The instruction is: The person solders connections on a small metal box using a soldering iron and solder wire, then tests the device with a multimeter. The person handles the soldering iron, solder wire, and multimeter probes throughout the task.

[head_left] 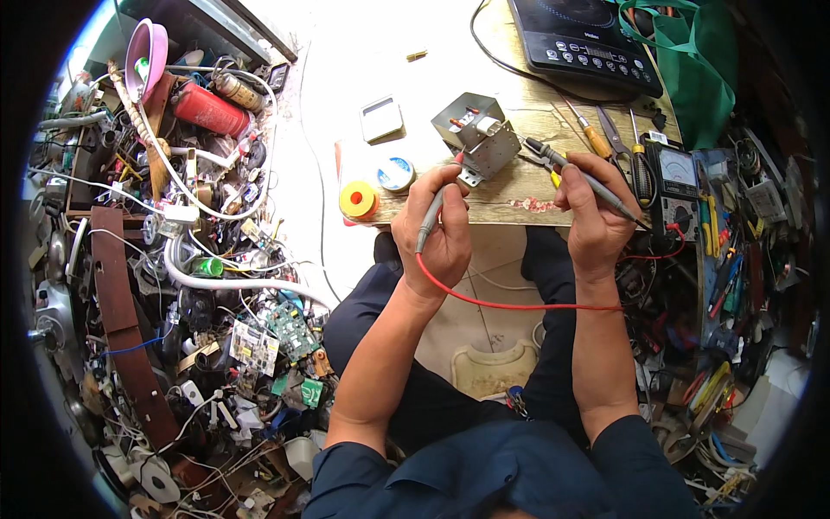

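Observation:
My left hand (430, 233) is closed on a grey test probe (428, 221) with a red lead; its red tip reaches the lower front of a metal boxy component (491, 160), though I cannot tell if it touches. The component has orange terminals and a white connector on top. My right hand (601, 212) grips a second grey probe (596, 182), whose dark tip points up-left, just right of the component. Yellow-handled pliers lie partly hidden behind that probe. An analogue multimeter (677, 173) stands at the right, with a red lead plugged in.
The wooden table (540, 86) holds an induction cooker (584, 39), solder spool (359, 199), round tin (395, 173), square case (381, 117), screwdriver (593, 138) and scissors (614, 130). A green bag (692, 78) hangs at right. Cluttered electronic scrap (294, 329) and a fire extinguisher (210, 110) are left.

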A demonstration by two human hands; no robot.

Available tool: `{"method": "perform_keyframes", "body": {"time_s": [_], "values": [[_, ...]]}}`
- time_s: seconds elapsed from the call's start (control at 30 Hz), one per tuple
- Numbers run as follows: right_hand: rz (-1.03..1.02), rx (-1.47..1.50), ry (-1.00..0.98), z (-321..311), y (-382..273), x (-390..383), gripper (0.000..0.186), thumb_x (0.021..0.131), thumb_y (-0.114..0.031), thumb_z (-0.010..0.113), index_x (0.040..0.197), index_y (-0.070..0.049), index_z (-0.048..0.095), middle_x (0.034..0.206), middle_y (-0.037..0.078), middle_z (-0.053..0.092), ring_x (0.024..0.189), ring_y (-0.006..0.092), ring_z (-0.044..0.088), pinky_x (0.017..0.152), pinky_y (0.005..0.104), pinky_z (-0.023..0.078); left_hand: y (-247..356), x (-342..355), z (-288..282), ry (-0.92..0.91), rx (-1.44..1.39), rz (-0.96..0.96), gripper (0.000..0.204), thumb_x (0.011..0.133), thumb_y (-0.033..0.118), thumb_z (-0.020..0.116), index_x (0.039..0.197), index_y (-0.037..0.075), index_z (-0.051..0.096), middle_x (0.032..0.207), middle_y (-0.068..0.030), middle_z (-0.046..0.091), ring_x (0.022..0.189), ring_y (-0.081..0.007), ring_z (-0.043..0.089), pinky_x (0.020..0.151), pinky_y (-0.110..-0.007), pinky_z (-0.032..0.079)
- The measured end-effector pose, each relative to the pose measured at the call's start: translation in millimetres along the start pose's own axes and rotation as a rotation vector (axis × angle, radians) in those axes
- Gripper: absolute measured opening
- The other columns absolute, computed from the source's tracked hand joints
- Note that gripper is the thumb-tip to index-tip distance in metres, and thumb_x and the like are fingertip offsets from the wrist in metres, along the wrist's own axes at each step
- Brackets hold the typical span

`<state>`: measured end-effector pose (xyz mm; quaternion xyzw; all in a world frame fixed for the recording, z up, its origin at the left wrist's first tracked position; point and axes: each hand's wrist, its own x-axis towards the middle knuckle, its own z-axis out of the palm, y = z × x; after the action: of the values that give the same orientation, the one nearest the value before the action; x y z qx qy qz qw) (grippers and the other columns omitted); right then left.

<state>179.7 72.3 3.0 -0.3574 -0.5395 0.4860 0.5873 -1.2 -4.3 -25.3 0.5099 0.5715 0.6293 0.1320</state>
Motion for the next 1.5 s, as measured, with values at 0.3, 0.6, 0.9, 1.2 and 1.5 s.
{"method": "perform_keyframes", "body": {"time_s": [0.3, 0.6, 0.9, 1.2, 1.5], "values": [[-0.025, -0.045, -0.058, 4, -1, 2, 0.019, 0.098, -0.002, 0.079, 0.115, 0.006, 0.077, 0.094, 0.008, 0.075, 0.072, 0.0088, 0.067, 0.063, 0.0218, 0.052, -5, 6, 0, -0.037, 0.111, 0.077, 0.027, 0.112, 0.006, 0.054, 0.135, -0.004, 0.066, 0.096, -0.0093, 0.075, 0.079, -0.0118, 0.070, 0.073, -0.027, 0.058], [-0.013, -0.055, -0.056, 4, 0, 0, 0.019, 0.098, -0.003, 0.079, 0.114, 0.006, 0.077, 0.094, 0.008, 0.075, 0.072, 0.0088, 0.067, 0.064, 0.0217, 0.052, -6, 11, 6, -0.078, 0.118, 0.067, 0.025, 0.104, 0.003, 0.068, 0.128, -0.003, 0.068, 0.111, -0.0223, 0.078, 0.089, -0.0333, 0.078, 0.078, -0.038, 0.062], [0.004, -0.061, -0.062, 6, 1, -1, 0.018, 0.097, -0.002, 0.079, 0.114, 0.005, 0.077, 0.094, 0.008, 0.075, 0.072, 0.0095, 0.069, 0.064, 0.0223, 0.053, -8, 11, 11, -0.095, 0.171, 0.143, 0.025, 0.105, 0.003, 0.066, 0.130, -0.002, 0.067, 0.109, -0.0209, 0.077, 0.091, -0.0320, 0.078, 0.078, -0.038, 0.061], [0.023, -0.031, -0.063, 6, 1, -1, 0.020, 0.098, -0.002, 0.079, 0.115, 0.006, 0.077, 0.094, 0.008, 0.076, 0.073, 0.0097, 0.069, 0.065, 0.0228, 0.055, -8, 12, 14, -0.102, 0.228, 0.202, 0.029, 0.100, 0.001, 0.071, 0.129, 0.000, 0.066, 0.110, -0.0221, 0.076, 0.093, -0.0388, 0.077, 0.079, -0.043, 0.061], [0.048, -0.022, -0.030, 14, 2, -1, 0.021, 0.098, -0.001, 0.079, 0.118, 0.006, 0.077, 0.094, 0.009, 0.077, 0.072, 0.0089, 0.069, 0.065, 0.0227, 0.056, -7, 12, 10, -0.126, 0.300, 0.242, 0.026, 0.106, 0.001, 0.066, 0.131, -0.003, 0.068, 0.109, -0.0210, 0.078, 0.091, -0.0291, 0.079, 0.080, -0.036, 0.062]]}}
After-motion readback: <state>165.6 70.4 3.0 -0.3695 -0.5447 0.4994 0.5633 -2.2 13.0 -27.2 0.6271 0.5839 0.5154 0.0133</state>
